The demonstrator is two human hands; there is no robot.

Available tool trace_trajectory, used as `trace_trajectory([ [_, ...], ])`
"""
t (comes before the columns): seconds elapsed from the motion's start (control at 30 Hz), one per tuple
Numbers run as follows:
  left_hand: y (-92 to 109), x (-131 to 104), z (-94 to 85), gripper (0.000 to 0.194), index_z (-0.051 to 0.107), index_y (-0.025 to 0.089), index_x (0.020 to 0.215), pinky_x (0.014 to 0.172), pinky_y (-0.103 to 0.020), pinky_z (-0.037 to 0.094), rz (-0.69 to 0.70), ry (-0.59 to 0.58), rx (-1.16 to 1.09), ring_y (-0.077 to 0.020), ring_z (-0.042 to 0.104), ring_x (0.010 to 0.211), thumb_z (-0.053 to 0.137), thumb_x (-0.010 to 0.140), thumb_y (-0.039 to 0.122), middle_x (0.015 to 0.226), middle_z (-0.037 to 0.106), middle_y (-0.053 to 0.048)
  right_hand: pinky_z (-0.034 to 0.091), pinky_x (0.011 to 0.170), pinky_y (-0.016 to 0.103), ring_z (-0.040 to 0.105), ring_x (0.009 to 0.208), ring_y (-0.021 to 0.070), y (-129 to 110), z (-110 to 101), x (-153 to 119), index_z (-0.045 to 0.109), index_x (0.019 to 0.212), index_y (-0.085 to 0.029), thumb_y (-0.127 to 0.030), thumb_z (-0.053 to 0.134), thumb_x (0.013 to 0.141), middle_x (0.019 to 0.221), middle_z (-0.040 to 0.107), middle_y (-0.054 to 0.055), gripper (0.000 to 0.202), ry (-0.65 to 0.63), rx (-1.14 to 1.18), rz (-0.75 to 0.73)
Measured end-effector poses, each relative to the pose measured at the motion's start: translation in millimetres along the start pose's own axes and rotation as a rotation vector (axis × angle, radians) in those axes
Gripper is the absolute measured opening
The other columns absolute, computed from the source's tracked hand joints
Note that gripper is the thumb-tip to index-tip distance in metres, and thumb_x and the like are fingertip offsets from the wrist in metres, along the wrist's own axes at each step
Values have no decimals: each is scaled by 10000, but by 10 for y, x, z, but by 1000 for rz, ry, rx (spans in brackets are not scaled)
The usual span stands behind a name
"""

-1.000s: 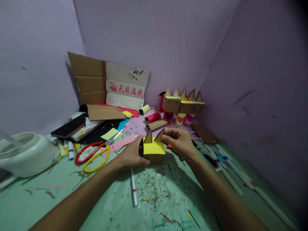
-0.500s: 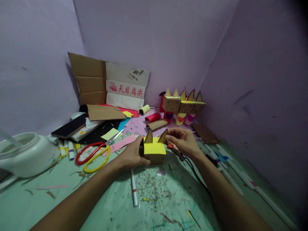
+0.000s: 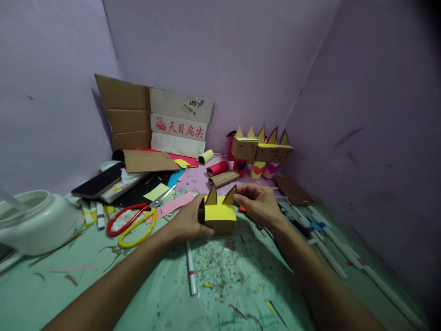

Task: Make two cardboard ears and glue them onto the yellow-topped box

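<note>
My left hand [image 3: 190, 219] grips the left end of a small cardboard box [image 3: 221, 228] with a yellow paper top [image 3: 220, 213]. A brown triangular cardboard ear [image 3: 212, 196] stands upright at the box's back left. The second cardboard ear [image 3: 229, 195] leans right at the back right, its edge pinched by the thumb and finger of my right hand [image 3: 259, 202]. Under the box's left side a white marker [image 3: 191, 271] lies on the table. Red-and-yellow-handled scissors [image 3: 146, 218] rest open to the left of my left hand.
Finished-looking cardboard animal figures [image 3: 258, 154] stand by the back wall, beside coloured paper rolls [image 3: 217, 168]. At left are a white teapot [image 3: 37, 223], a phone [image 3: 98, 180] and a folded cardboard sheet [image 3: 129, 112]. Several white markers [image 3: 330, 257] lie along the right wall.
My right hand has shifted slightly left with the right ear, which now sits a little nearer the left ear. My left hand keeps its hold on the box.
</note>
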State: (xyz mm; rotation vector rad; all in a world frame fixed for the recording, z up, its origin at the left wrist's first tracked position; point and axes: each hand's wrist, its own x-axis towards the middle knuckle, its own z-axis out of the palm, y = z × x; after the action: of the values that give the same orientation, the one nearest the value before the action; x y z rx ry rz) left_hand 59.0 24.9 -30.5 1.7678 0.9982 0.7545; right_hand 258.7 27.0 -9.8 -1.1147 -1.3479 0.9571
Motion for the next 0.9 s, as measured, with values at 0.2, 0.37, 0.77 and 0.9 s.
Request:
trace_trajectory([
  [0.2,39,-6,9,646,479,169,1076,801,-346,396,-13,1,7,-251,538,949,740,487,122,1015,600,-62,447,520,236,553,542,115,-16,46,5,637,653,-142,-221,664,580,617,627,4,110,-20,-71,-22],
  [0.37,42,-7,8,640,477,176,1068,794,-338,399,-5,-3,9,-247,542,950,747,490,126,1028,596,-61,447,521,242,560,565,132,26,15,15,635,660,-141,-227,639,611,635,632,20,98,-21,-179,-93],
  [0.77,-23,12,-3,634,482,173,1057,799,-338,388,27,-20,-9,-255,527,967,749,486,115,1036,592,-63,424,494,231,534,516,118,-15,-91,22,633,639,-150,-220,648,589,592,618,2,88,43,-151,-96],
  [0.9,-9,6,-10,639,486,170,1048,791,-342,389,9,-6,22,-260,525,961,761,472,131,1037,586,-70,403,476,223,521,503,110,-8,-59,12,621,633,-151,-217,630,600,588,607,-5,75,24,-168,-80],
])
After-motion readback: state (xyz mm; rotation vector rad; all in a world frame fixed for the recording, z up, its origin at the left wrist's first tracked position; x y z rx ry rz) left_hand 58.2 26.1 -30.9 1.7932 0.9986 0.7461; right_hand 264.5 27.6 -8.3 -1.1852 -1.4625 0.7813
